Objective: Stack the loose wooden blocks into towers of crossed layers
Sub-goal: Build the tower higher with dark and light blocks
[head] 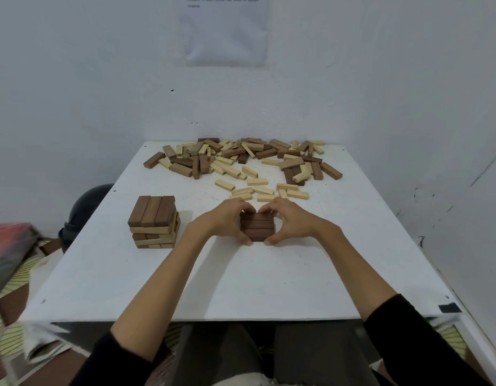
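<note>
Head view: left hand [221, 222] and right hand [291, 218] grip three dark blocks [257, 225], side by side. Banded tower [153, 222] stands at nine o'clock.

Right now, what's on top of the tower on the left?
Three dark blocks lie side by side as the top layer of the tower, nothing on them. Its inside is hidden.

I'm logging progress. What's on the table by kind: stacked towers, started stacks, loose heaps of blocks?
stacked tower: 1
started dark stack, held between left hand and right hand: 1
loose heap: 1
Total: 3
</note>
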### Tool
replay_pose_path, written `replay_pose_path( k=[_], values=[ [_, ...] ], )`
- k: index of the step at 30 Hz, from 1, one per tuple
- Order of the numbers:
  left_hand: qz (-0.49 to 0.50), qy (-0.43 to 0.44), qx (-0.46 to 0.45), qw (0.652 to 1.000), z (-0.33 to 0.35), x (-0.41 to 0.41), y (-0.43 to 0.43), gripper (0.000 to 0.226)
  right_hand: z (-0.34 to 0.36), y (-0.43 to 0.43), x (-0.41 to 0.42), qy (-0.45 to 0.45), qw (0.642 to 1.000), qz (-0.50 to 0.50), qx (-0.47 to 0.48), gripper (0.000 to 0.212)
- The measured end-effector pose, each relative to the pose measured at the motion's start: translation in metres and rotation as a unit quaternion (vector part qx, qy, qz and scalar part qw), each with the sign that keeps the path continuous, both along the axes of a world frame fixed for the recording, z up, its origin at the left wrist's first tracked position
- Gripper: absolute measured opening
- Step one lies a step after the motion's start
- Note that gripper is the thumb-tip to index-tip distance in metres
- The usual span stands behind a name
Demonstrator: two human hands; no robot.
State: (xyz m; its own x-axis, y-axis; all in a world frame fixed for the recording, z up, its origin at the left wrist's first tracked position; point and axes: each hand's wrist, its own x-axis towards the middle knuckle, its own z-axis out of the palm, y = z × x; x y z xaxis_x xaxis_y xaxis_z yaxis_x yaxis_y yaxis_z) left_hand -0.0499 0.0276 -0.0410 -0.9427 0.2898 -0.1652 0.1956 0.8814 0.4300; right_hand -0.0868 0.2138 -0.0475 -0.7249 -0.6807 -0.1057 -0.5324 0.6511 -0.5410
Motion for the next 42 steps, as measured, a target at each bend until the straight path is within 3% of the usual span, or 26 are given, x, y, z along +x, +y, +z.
replay_pose_path(
  k=[17,27,42],
  values=[
    [-0.032,0.054,-0.086,0.994,0.053,0.004,-0.018,0.065,0.036,-0.024,-0.001,0.053,0.998,0.03,-0.024,0.062],
    [0.051,0.045,-0.081,0.994,0.104,0.034,-0.099,0.069,0.081,-0.104,0.011,0.124,0.987,0.093,-0.038,0.065],
    [0.114,-0.017,-0.072,0.991,0.09,0.059,-0.166,0.072,0.064,-0.184,0.023,0.153,0.981,0.123,0.008,0.07]
  ],
)
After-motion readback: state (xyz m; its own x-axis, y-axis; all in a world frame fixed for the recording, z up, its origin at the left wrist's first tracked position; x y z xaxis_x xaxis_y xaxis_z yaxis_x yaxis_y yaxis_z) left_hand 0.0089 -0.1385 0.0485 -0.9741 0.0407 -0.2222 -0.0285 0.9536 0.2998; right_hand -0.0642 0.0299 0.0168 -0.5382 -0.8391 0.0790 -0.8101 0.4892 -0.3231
